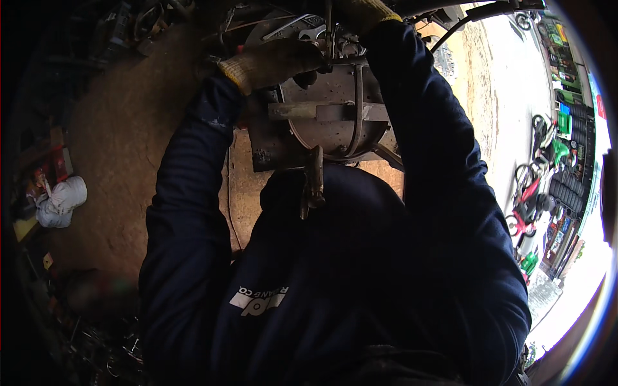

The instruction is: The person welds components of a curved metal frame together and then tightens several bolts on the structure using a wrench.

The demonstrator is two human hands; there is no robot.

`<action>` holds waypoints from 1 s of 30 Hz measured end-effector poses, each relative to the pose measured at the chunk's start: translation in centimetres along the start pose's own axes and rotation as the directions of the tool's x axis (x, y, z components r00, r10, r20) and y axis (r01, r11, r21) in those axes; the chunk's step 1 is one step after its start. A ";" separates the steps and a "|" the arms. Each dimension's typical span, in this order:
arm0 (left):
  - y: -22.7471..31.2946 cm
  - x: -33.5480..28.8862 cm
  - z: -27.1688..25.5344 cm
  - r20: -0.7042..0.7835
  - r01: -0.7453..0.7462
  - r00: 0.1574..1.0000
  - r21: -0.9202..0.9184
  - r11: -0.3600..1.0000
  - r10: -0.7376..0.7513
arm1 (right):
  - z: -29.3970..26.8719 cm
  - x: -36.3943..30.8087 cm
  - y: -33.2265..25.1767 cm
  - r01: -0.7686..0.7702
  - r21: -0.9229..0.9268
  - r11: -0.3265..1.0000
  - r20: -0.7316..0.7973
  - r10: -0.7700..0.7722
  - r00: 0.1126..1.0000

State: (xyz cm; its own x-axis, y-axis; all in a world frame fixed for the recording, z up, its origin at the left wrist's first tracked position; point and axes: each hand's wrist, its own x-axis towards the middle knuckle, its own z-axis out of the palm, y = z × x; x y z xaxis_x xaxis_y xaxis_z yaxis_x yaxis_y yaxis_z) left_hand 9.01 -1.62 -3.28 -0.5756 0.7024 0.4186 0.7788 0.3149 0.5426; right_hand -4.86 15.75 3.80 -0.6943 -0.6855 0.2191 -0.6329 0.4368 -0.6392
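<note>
My left hand (pixel 278 63), in a dark work glove with a yellow cuff, reaches over a dark metal workbench (pixel 335 96) with a round plate. Its fingers are closed beside an upright metal rod (pixel 329 29); what is in them is too dark to make out. My right hand (pixel 368 13), gloved the same way, is at the top edge on the far side of that rod, its fingers hidden in shadow. Just beyond my left hand lie a spanner (pixel 313 32) and another slim metal tool (pixel 283 28) on the bench.
A worn metal bar (pixel 314 177) juts from the bench toward my body. Brown ground (pixel 122 135) stretches left, with a white sack (pixel 63 201) at its edge. Dark clutter lies lower left. On the right, motorbikes (pixel 531 193) stand along a bright street beside stacked tyres (pixel 570 190).
</note>
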 end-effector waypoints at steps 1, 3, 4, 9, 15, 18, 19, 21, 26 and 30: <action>0.1 0.0 -0.1 0.036 0.066 0.997 -0.083 0.994 -0.063 | 0.1 0.1 0.0 0.016 -0.032 0.999 -0.003 -0.016 1.000; 0.0 0.0 0.2 0.003 0.046 0.999 -0.050 0.998 -0.046 | 0.3 0.3 0.1 0.037 -0.089 0.995 -0.004 -0.038 0.999; 0.0 -0.1 0.2 -0.014 0.037 0.999 -0.032 0.999 -0.037 | 0.4 0.4 0.1 0.048 -0.110 0.993 -0.004 -0.049 0.999; 1.0 0.4 -0.2 -0.041 -0.010 0.999 0.141 0.990 0.016 | 0.3 0.3 0.2 0.058 -0.129 0.990 -0.019 -0.061 0.998; 1.4 0.2 0.3 -0.055 0.143 0.987 -0.128 0.981 -0.151 | 0.1 -0.5 -0.2 0.002 -0.046 0.999 -0.016 -0.003 1.000; 0.7 -0.2 0.7 -0.041 0.136 0.989 -0.144 0.980 -0.143 | 0.1 -0.5 -0.5 0.001 -0.037 0.999 -0.012 -0.001 1.000; 0.6 -0.1 0.5 -0.045 0.102 0.993 -0.101 0.990 -0.107 | 0.0 -0.5 -0.4 0.006 -0.041 0.999 -0.012 -0.006 1.000; 0.8 0.2 0.6 -0.027 0.147 0.988 -0.172 0.974 -0.153 | -0.1 -0.6 -0.2 -0.001 -0.046 0.999 -0.012 0.001 1.000; 0.6 0.0 0.6 -0.003 0.107 0.994 -0.022 0.994 -0.107 | 0.3 -0.5 -0.3 0.002 -0.059 0.998 -0.003 -0.002 1.000; -2.2 -0.6 0.7 -0.172 -0.116 0.970 0.283 0.952 0.170 | 0.5 -0.3 -0.7 -0.006 -0.026 1.000 0.020 0.006 1.000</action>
State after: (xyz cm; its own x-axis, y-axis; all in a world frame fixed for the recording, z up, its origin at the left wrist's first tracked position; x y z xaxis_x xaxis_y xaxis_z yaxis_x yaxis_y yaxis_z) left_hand 7.77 -2.30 -5.24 -0.4695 0.6250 0.6237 0.8789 0.3985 0.2622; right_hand -4.08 15.32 3.77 -0.6912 -0.6943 0.2004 -0.6377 0.4556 -0.6211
